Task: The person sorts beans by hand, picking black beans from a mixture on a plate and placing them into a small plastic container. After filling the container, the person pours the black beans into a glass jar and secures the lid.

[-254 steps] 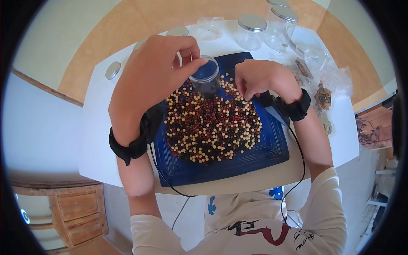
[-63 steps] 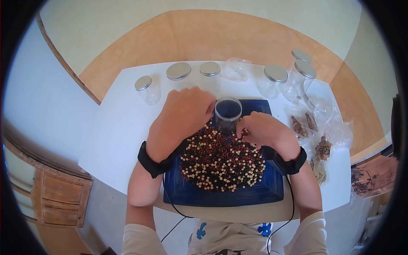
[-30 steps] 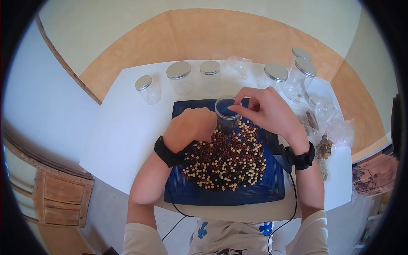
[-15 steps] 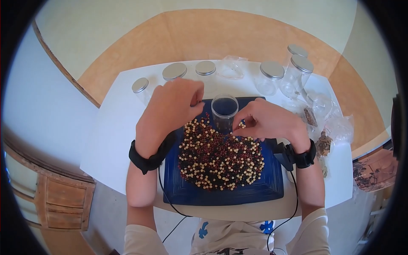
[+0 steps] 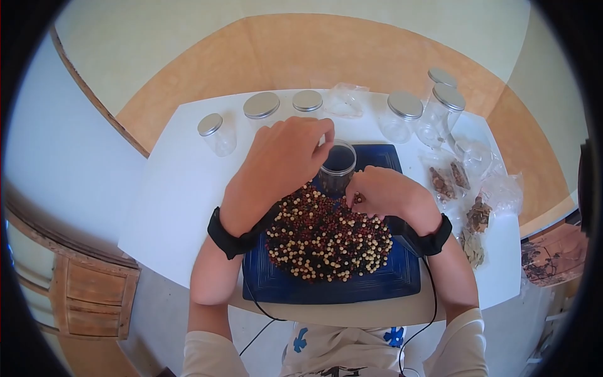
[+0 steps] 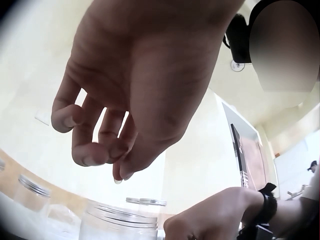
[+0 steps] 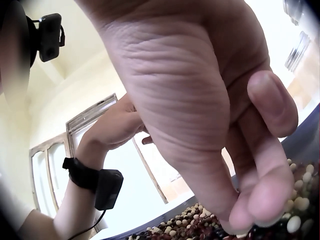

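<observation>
A heap of mixed cream, black and dark red beans (image 5: 326,245) covers much of a square blue tray (image 5: 339,292). An uncapped clear jar (image 5: 338,169) stands upright at the heap's far side, with a dark-looking inside. Beside the jar's rim, my left hand (image 5: 273,163) is raised with curled fingers. In the left wrist view its thumb and index fingertips (image 6: 122,175) meet above the jar, with no object visible between them. My right hand (image 5: 392,195) reaches down right of the jar. Its thumb and fingertips (image 7: 270,197) come together at the beans; I cannot tell whether they pinch one.
Several silver-lidded clear jars stand along the white table's back, including a small jar (image 5: 217,135) at left and a tall jar (image 5: 443,116) at right. Plastic bags of dried brown pieces (image 5: 479,217) lie right of the tray. Black cables (image 5: 433,295) hang from both wrists.
My left hand has risen from the heap and swung right to the jar's rim. My right hand has come down from over the jar's mouth to the beans at its right.
</observation>
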